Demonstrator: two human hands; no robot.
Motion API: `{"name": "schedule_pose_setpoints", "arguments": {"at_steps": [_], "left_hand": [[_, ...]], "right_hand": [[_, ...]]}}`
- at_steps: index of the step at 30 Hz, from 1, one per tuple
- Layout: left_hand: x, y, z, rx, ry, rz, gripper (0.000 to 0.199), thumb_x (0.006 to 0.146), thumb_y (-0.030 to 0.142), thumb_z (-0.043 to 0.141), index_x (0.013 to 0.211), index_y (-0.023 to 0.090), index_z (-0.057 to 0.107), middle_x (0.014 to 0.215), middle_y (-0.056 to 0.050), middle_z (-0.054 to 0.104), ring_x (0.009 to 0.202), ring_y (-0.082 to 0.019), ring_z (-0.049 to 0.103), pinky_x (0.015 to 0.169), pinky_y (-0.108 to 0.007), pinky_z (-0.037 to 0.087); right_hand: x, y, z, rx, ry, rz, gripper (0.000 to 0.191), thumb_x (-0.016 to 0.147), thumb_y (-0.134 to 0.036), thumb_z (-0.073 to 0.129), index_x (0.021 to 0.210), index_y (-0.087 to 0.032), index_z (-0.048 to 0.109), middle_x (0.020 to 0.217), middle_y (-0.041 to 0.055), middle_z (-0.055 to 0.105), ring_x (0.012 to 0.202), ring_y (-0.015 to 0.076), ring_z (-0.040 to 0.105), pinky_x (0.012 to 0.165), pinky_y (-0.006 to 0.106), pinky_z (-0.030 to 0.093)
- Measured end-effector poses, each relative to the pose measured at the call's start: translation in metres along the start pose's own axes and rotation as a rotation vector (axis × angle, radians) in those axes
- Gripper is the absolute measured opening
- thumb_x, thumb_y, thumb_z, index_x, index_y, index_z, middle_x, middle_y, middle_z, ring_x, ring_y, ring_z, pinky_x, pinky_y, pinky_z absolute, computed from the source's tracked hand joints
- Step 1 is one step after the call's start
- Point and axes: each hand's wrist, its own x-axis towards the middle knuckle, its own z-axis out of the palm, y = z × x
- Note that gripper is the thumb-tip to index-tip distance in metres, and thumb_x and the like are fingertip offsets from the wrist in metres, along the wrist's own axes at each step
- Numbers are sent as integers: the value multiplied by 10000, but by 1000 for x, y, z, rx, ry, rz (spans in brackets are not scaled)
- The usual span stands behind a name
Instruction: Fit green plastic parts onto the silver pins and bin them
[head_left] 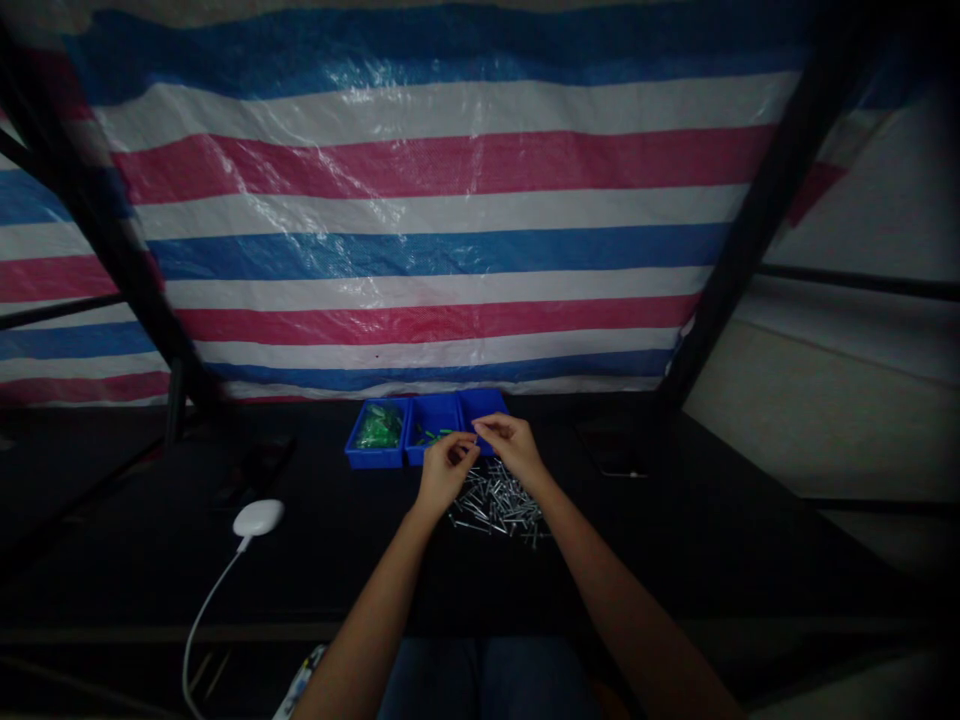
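Note:
My left hand [448, 470] and my right hand [510, 445] meet in front of the blue bins, fingertips pinched close together. Between them is something small and thin, too small to make out. Under and just in front of my hands lies a loose pile of silver screws or nails [501, 502]. The left blue bin [376, 459] holds a clear bag of green pieces [379, 427]. A few loose green pieces [433, 435] lie in the middle blue bin [434, 408]. My right hand partly covers the right blue bin [482, 402], whose contents are hidden.
A white round device [259, 517] with a cable sits on the black table [337, 560] at the left. A dark flat object [611, 452] lies right of the bins, and another dark item [259, 467] lies left. Behind hangs a striped sheet [435, 200] between black posts.

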Motion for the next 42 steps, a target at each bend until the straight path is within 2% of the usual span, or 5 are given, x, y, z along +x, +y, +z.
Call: {"name": "schedule_pose_setpoints", "arguments": {"at_steps": [4, 12, 27, 37, 42], "left_hand": [[3, 0, -4, -70, 61, -62, 257, 707, 299, 619, 898, 130, 655, 747, -49, 632, 581, -100, 511, 559, -210, 394], [9, 4, -10, -444, 234, -227, 344, 596, 298, 714, 884, 121, 654, 703, -38, 636, 585, -99, 543, 552, -204, 422], [9, 3, -12, -547, 215, -281, 361, 582, 287, 726, 890, 112, 655, 810, -89, 670, 623, -117, 581, 561, -203, 446], [9, 4, -12, -566, 152, -300, 391, 599, 310, 717, 929, 116, 636, 926, -117, 664, 680, -135, 609, 586, -215, 458], [8, 4, -11, -568, 121, -305, 403, 599, 319, 717, 935, 113, 631, 940, -125, 659, 686, -143, 611, 589, -220, 464]], "right_hand": [[1, 3, -4, 29, 5, 50, 296, 667, -414, 614, 782, -149, 680, 640, 30, 633, 442, 83, 445, 407, 206, 321], [2, 7, -1, 51, -28, 69, 264, 635, -380, 649, 754, -146, 680, 652, 31, 633, 446, 72, 432, 416, 200, 327], [1, 10, 0, -40, -23, 26, 247, 641, -359, 642, 745, -140, 687, 692, 50, 666, 476, 96, 487, 455, 221, 377], [-2, 13, 5, 55, -138, 124, 297, 623, -388, 652, 780, -137, 677, 705, 73, 682, 524, 139, 570, 421, 215, 396], [-4, 14, 7, 84, -170, 145, 273, 639, -379, 640, 760, -136, 663, 681, 62, 673, 500, 121, 552, 414, 204, 383]]}}
